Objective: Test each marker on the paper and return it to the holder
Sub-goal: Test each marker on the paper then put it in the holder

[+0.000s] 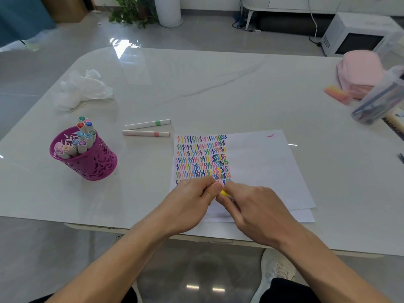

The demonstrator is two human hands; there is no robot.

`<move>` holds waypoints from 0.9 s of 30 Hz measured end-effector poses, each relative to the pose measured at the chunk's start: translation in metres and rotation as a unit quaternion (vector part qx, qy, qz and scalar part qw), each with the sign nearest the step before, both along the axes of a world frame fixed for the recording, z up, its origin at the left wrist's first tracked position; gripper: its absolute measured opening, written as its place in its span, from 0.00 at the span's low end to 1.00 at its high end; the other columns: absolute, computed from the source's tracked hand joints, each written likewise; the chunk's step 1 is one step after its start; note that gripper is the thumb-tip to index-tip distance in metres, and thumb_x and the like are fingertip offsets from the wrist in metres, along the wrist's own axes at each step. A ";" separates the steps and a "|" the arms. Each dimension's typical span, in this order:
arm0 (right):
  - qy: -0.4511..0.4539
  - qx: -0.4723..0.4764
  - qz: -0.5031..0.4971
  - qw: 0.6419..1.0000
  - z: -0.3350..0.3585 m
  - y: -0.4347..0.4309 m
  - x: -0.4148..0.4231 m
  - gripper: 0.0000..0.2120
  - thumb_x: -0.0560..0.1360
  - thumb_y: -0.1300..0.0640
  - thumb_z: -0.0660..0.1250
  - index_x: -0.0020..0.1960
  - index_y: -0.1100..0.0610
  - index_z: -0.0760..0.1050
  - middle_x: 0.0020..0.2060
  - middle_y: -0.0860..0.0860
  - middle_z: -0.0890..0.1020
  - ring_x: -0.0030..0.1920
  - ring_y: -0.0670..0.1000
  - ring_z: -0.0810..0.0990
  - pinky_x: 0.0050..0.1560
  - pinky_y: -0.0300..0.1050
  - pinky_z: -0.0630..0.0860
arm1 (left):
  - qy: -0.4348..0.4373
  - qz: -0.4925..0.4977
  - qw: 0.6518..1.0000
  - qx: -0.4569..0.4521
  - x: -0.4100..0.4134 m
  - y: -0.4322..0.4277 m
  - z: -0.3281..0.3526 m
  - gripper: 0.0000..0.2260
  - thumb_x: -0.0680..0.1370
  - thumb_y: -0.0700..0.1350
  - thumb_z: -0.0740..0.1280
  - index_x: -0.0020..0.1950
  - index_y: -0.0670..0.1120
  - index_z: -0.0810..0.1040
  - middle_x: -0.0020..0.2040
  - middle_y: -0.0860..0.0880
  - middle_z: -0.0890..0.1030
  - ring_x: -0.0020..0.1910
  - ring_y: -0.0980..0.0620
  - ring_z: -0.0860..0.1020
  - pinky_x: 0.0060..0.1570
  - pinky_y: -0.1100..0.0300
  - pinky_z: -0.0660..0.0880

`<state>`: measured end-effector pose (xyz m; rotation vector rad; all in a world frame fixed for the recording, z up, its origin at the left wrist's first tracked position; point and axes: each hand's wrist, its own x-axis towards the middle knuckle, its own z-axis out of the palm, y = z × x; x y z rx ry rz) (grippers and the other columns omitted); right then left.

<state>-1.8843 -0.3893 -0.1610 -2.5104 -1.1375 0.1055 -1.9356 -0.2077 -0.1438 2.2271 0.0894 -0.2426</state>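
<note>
On the big white table (218, 88) we have the paper (258, 162) in front of us, its left part packed with coloured squiggles and its right part nearly bare. Our left hand (190, 202) and right hand (255, 206) meet just over the sheet's near edge, both pinched shut on a small yellow marker (224, 193), only a sliver of it showing between the fingers; whether we are pulling the cap off or pressing it on we cannot tell. Either way we judge it best to work cap and barrel in one straight line, low over the paper. The purple holder (87, 158) stands well off to the left, crowded with markers, so a gap must be picked. Two loose markers (146, 127) lie between holder and paper, and crumpled tissue (83, 90) lies beyond.
</note>
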 end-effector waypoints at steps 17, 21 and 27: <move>0.001 -0.004 -0.078 0.997 0.009 0.001 -0.004 0.24 0.81 0.31 0.48 0.43 0.48 0.68 0.22 0.46 0.64 0.25 0.52 0.66 0.28 0.48 0.68 | -0.093 0.029 0.995 0.009 -0.001 -0.002 0.002 0.15 0.84 0.47 0.62 0.38 0.45 0.74 0.30 0.53 0.73 0.33 0.54 0.69 0.33 0.63 0.65; 0.107 0.010 -0.087 0.990 0.009 0.001 -0.003 0.10 0.83 0.40 0.52 0.56 0.45 0.60 0.28 0.45 0.71 0.31 0.52 0.72 0.37 0.51 0.71 | -0.074 0.076 0.994 0.039 0.001 0.001 -0.006 0.14 0.85 0.50 0.59 0.41 0.51 0.74 0.34 0.57 0.74 0.36 0.59 0.72 0.33 0.65 0.65; 0.242 0.190 -0.142 0.941 0.013 0.000 0.003 0.08 0.85 0.59 0.59 0.53 0.46 0.68 0.41 0.49 0.79 0.31 0.47 0.72 0.35 0.44 0.70 | -0.080 0.098 0.989 0.082 0.000 0.014 -0.010 0.11 0.85 0.51 0.59 0.46 0.49 0.75 0.42 0.56 0.78 0.42 0.55 0.76 0.43 0.56 0.73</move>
